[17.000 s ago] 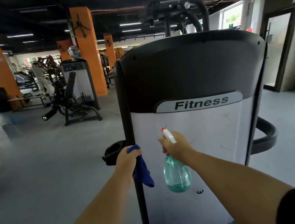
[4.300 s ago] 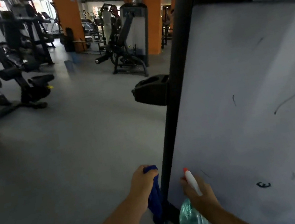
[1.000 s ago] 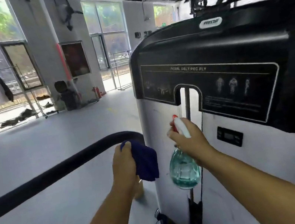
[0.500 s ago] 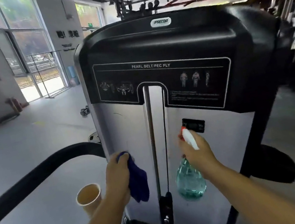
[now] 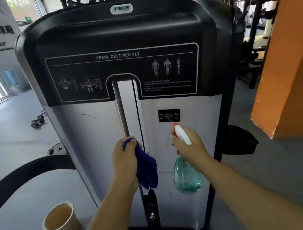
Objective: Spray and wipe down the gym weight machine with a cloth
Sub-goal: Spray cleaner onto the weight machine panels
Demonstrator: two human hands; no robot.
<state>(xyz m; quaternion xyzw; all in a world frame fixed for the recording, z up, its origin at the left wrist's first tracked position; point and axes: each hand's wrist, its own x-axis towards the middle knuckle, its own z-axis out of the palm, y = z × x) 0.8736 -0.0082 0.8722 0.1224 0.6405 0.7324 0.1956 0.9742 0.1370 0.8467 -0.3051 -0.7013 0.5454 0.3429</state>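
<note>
The weight machine [image 5: 196, 147] fills the middle of the view, with a silver shroud, a black top panel reading "PEARL DELT/PEC FLY" and a small display [image 5: 169, 115]. A vertical slot with a steel rod [image 5: 120, 110] runs down its centre. My left hand [image 5: 123, 160] grips a dark blue cloth [image 5: 147, 167] just in front of that slot. My right hand [image 5: 189, 145] holds a clear green spray bottle [image 5: 186, 177] by its white and red trigger head, nozzle pointing at the silver panel under the display.
A paper cup [image 5: 61, 221] stands on the floor at lower left. A curved black padded arm [image 5: 16, 177] sweeps in from the left. An orange pillar [image 5: 294, 62] rises at right, beside a black holder [image 5: 239, 140] on the machine's side. Dumbbells [image 5: 37, 122] lie on the floor behind.
My view has swung round to face the machine's front squarely. Both hands have shifted toward the centre, the cloth now before the slot and the bottle under the display.
</note>
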